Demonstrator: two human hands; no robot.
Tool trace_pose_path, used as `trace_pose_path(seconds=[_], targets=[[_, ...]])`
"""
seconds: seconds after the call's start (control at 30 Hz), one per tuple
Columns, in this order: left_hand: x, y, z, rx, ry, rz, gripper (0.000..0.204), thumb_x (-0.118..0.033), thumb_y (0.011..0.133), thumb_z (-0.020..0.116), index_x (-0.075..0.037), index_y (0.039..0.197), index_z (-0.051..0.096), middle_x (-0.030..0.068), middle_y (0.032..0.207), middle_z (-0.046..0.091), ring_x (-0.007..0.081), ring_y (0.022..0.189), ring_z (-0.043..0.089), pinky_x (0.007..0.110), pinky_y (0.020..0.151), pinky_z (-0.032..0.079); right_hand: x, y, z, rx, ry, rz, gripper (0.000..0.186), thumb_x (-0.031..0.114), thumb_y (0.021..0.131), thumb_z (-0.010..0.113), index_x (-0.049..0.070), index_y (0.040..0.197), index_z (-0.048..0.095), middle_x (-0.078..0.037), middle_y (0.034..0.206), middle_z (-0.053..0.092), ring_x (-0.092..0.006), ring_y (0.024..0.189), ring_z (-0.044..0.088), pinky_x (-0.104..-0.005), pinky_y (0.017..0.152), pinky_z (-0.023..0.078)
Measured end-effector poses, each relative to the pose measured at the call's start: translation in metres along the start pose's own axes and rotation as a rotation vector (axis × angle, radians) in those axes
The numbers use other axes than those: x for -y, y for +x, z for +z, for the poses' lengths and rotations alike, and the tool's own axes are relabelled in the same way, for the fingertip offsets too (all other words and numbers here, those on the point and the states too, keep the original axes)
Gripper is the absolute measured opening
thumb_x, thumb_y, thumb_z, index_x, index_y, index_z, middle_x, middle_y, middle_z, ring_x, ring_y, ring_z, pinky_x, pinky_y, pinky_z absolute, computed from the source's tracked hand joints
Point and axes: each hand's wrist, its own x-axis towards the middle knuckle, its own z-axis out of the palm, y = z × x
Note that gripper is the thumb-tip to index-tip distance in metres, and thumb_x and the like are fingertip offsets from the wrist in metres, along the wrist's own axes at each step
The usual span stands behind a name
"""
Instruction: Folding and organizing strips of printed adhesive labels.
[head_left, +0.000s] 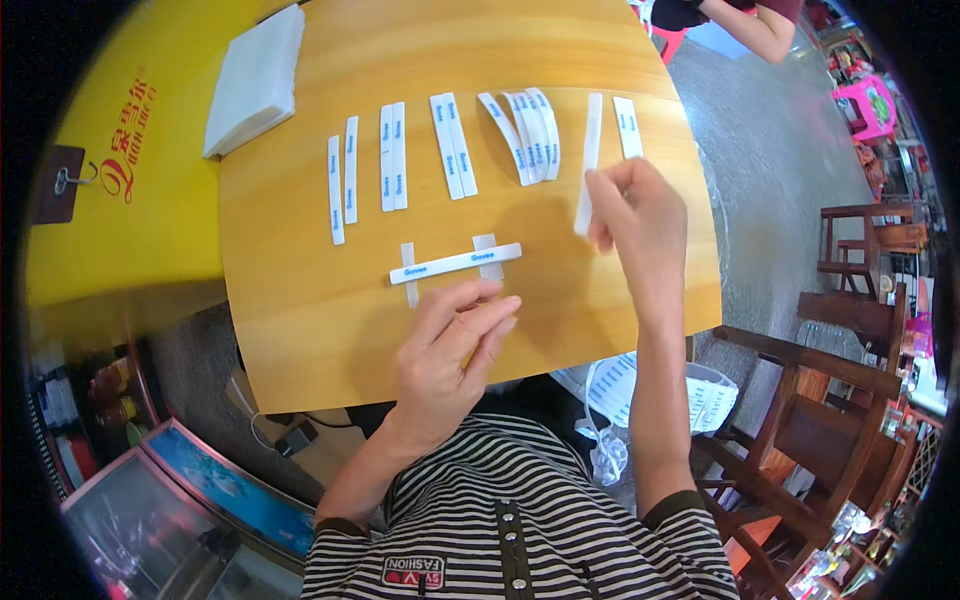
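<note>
In the head view, our left hand (438,350) is half curled, its fingertips slightly apart, and we see nothing between them. At its twelve o'clock, a printed white strip (445,267) lies across two clear tape pieces (412,293) on the wooden table (290,330). Our right hand (642,212) bends its fingers beside a plain-faced strip (593,130) at its ten o'clock; the fingers hide the contact, so we cannot tell whether they pinch it. A fan of strips (538,135) lies at one o'clock from the taped one. A brush from our left fingertips could skew the printed strip; a careless leftward sweep on the right could scatter the fan.
</note>
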Motion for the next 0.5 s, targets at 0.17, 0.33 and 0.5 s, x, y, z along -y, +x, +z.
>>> trace_pose_path(seconds=[0.17,0.33,0.5], targets=[[-0.008,0.015,0.016,-0.071,0.021,0.107,0.051,0.002,0.078,0.077,-0.002,0.126,0.062,0.0127,0.118,0.063,0.0272,0.105,0.063,0.032,0.087,0.054,-0.006,-0.064,0.017,0.139,0.469,-0.010,0.011,0.008,0.094,0.065,0.000,0.086,0.062,0.004,0.078,0.062,-0.0004,0.071,0.054,-0.0188,0.061,0.045],[0.001,0.006,0.010,-0.075,-0.006,0.205,0.045,0.006,0.084,0.070,0.002,0.128,0.060,0.0155,0.112,0.065,0.0249,0.097,0.067,0.032,0.086,0.055,-0.008,-0.086,0.029,0.092,0.605,-0.017,0.007,0.005,0.092,0.067,-0.001,0.089,0.064,0.003,0.080,0.062,-0.0004,0.068,0.053,-0.0169,0.059,0.043],[0.000,0.001,-0.017,0.040,-0.474,-0.211,0.025,0.000,0.096,0.059,0.002,0.120,0.063,0.0106,0.102,0.067,0.0151,0.089,0.066,0.027,0.080,0.055,-0.002,-0.096,0.015,0.073,0.089,-0.363,0.011,0.009,0.085,0.076,0.003,0.090,0.069,-0.004,0.080,0.064,-0.0106,0.069,0.060,-0.0221,0.058,0.045]])
